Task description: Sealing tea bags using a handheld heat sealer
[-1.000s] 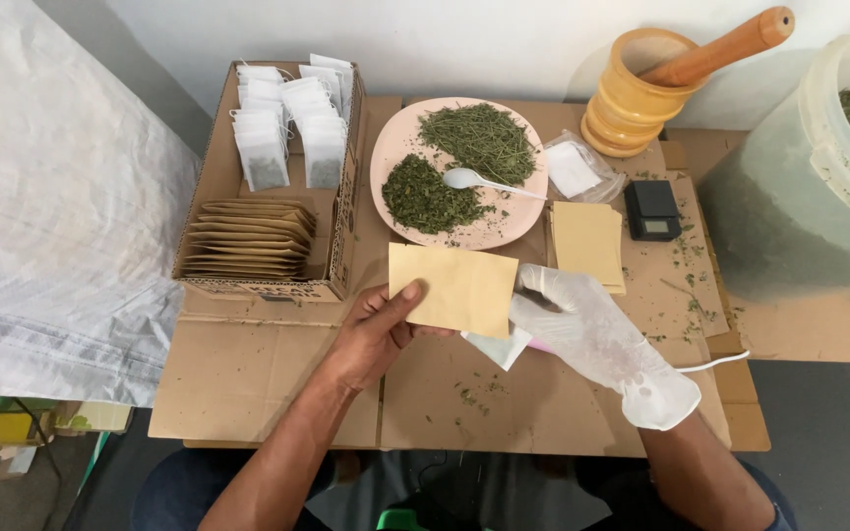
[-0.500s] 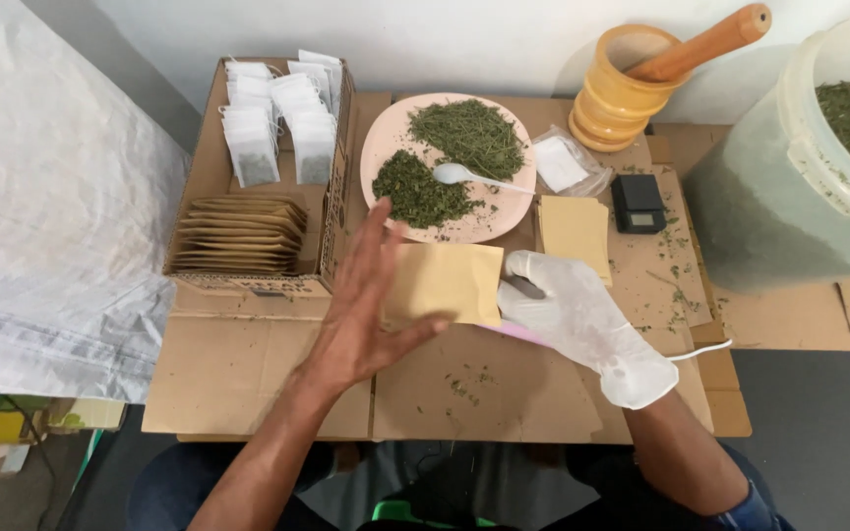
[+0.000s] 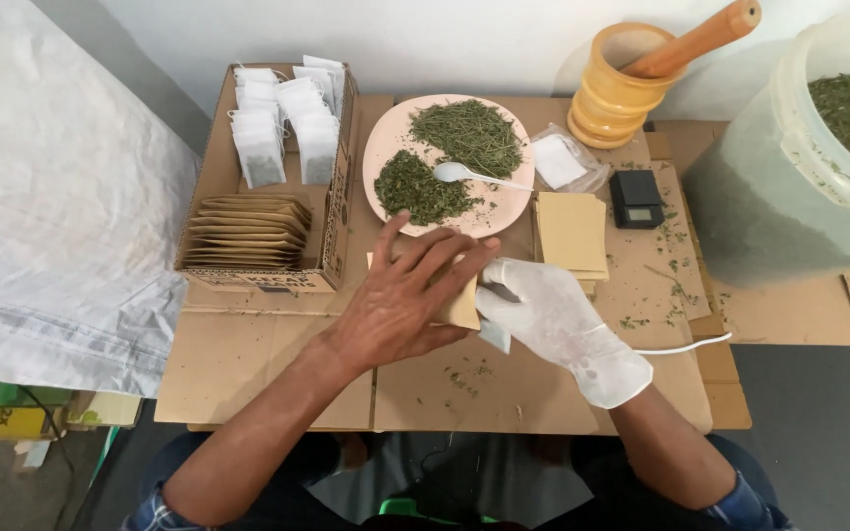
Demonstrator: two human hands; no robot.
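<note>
Left hand (image 3: pixel 400 300) flat and spread wide on top of the tan paper packet (image 3: pixel 462 307), pressing it to the cardboard bench (image 3: pixel 268 369). Right hand (image 3: pixel 543 310) in a white glove, pinching the packet's right end. Packet lying sideways, between both hands, just below the pink plate (image 3: pixel 514 206). Mostly hidden under fingers.

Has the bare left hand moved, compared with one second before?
Yes. The left hand moved right, toward the gloved right hand, and now lies flat over the tan envelope, just below the pink plate.
</note>
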